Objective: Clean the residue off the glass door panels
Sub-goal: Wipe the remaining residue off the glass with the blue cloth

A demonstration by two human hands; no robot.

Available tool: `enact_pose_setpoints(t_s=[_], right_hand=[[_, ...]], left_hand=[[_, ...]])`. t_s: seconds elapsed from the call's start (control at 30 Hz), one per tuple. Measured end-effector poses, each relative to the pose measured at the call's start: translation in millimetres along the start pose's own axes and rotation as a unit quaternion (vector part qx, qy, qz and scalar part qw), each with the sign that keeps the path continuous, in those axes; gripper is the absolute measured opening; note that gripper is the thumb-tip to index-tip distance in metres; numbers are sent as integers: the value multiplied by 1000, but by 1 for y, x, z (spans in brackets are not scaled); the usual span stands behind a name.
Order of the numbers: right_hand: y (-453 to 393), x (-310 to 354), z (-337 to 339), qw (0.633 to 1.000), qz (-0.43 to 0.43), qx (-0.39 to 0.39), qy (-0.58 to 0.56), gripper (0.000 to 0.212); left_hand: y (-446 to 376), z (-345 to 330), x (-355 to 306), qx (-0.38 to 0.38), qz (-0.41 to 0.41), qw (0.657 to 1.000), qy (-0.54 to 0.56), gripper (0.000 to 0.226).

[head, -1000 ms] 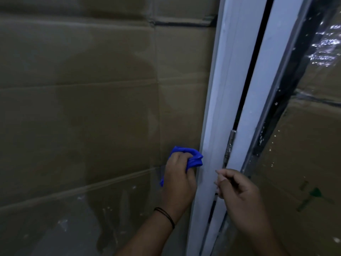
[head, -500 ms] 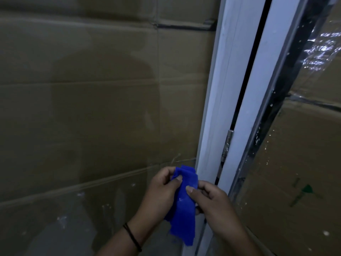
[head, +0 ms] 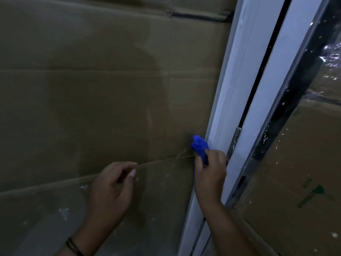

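Two hands are up at the glass. Your right hand [head: 209, 174] has its fingers curled round the blue cloth [head: 200, 148], whose bunched tip pokes upward, touching the left glass panel [head: 92, 89] just beside the white door frame [head: 227, 100]. Your left hand [head: 112, 189] is loosely curled, fingertips pinched together at the pane; whether they hold anything I cannot tell. Specks lie below, and on the right panel [head: 295, 182] past the hinge [head: 234, 141].

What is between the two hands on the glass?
In the head view, bare glass lies between the left hand and the right hand, which grips the blue cloth. A thin tape line crosses that stretch, with cardboard behind.
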State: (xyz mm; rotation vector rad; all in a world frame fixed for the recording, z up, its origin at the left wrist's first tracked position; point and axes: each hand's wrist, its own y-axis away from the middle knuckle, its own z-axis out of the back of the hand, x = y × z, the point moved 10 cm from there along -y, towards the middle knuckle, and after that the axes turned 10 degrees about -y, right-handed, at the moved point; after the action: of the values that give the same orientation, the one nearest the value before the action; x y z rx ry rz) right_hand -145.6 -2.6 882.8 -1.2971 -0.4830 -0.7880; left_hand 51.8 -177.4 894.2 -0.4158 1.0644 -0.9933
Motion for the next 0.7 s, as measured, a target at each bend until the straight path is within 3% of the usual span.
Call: enact_pose_setpoints(t_s=[0.1,0.23,0.33,0.43,0.53,0.7], right_hand=[[20,1,-23,998,-20,28,-55,8],[72,25,-78,976,1,198,-94,14],[84,25,-88,957,-42,242,-154,9],[60,-3,-49,966,-140,116,-183,15],[22,-9,7,990,-71,-50,-114,18],[15,-4,-11,998,-45,-51,-13,4]], left_hand=[[4,21,11,-20,-12,999,-36,12],[7,37,25,-31,-17,998,-52,16],[8,44,28,-35,-30,997,-64,17],[8,51,30,-38,-57,994,-83,19],[10,60,33,-39,-80,991,-104,19],[13,77,46,-38,-102,988,-107,24]])
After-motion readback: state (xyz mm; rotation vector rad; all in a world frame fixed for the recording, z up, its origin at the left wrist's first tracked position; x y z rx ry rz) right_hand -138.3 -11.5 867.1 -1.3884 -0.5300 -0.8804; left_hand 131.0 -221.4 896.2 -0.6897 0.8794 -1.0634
